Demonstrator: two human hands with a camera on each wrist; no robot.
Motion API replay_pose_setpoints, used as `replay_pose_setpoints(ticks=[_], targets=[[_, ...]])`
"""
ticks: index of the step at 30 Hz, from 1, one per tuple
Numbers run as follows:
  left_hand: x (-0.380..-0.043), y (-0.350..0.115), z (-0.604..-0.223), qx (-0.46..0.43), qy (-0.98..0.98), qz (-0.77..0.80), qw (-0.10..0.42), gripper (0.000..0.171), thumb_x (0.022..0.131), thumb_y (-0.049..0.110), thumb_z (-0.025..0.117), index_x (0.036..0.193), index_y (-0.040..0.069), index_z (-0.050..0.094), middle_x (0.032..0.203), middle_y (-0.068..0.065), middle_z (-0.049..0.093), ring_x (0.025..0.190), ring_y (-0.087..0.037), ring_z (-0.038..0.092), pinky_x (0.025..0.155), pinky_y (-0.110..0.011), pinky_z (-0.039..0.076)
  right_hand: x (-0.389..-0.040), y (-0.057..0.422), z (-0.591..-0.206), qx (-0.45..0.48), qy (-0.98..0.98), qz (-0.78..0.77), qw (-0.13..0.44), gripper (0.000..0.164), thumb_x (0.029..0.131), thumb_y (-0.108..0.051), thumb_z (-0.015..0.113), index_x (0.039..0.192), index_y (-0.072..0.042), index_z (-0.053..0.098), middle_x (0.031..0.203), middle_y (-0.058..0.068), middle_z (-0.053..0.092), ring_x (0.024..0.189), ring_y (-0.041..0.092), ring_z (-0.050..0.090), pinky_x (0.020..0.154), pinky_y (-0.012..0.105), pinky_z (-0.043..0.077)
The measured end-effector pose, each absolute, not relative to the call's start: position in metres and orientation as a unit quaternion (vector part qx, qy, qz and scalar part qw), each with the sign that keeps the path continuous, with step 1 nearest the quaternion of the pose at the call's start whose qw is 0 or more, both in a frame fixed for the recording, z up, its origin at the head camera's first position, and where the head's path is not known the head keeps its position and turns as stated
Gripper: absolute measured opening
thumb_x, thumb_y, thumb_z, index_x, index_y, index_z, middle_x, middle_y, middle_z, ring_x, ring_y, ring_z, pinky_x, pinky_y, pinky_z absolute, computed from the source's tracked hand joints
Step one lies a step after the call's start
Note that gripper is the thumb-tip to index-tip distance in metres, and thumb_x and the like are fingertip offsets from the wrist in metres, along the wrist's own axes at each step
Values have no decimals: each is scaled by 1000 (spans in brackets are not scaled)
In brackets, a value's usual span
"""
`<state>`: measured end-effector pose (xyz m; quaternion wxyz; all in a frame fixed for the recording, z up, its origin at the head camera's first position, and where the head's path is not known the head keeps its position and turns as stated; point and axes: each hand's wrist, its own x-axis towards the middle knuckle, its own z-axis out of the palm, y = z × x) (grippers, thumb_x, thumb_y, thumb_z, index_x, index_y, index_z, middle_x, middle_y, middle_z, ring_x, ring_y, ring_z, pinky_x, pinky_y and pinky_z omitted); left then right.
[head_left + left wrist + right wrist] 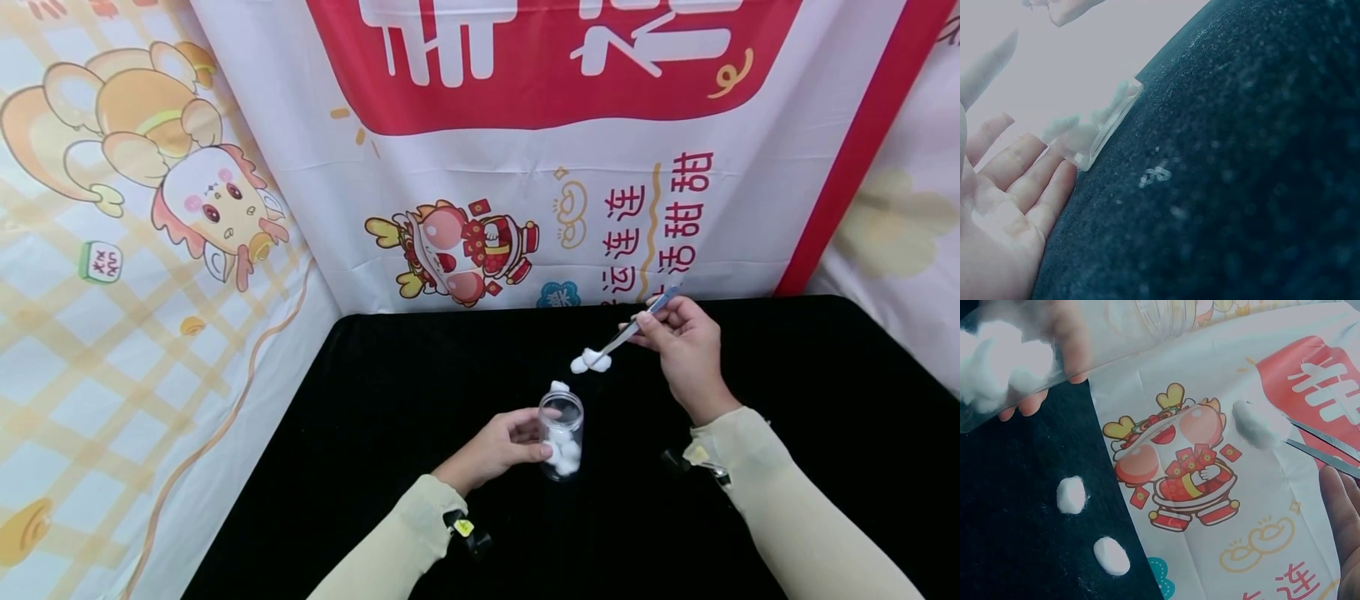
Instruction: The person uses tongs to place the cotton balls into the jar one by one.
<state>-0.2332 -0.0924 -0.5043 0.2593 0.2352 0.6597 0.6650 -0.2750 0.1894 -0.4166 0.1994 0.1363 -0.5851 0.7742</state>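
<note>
Black cloth (810, 392) covered the table (337, 417), and on it, well in from both far corners, stood an uncovered jar (574, 421) of transparent material, mouth up, with several cotton balls (564, 460) heaped at its bottom. The left hand (495, 446) gripped it, thumb across the near side and fingers behind, probably because so light a vessel would tip easily. Two more balls lay between jar and far edge: a nearer ball (558, 387) just behind the rim, and a farther ball (578, 365) beside it towards the far right corner.

By the far edge, the right hand (686, 354) pinched metal tweezers (636, 325) between thumb and fingers, well back from the tips, which seemed to leave the prongs a free view and reach. Their ends were squeezed about one pinched ball (1261, 425); the right wrist view set it against the printed backdrop (1210, 369), so it was likely off the cloth.
</note>
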Motion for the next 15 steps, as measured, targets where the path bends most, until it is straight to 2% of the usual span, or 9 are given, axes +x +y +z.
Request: replay_pose_setpoints(ticks=[15], targets=[[-233, -92, -505, 234, 657, 668, 260, 47, 92, 10, 67, 137, 11, 54, 131, -7, 56, 119, -22, 56, 96, -36, 48, -271, 187, -414, 147, -581, 776, 198, 18, 90, -2, 66, 104, 4, 57, 87, 16, 64, 81, 26, 72, 71, 36, 57]])
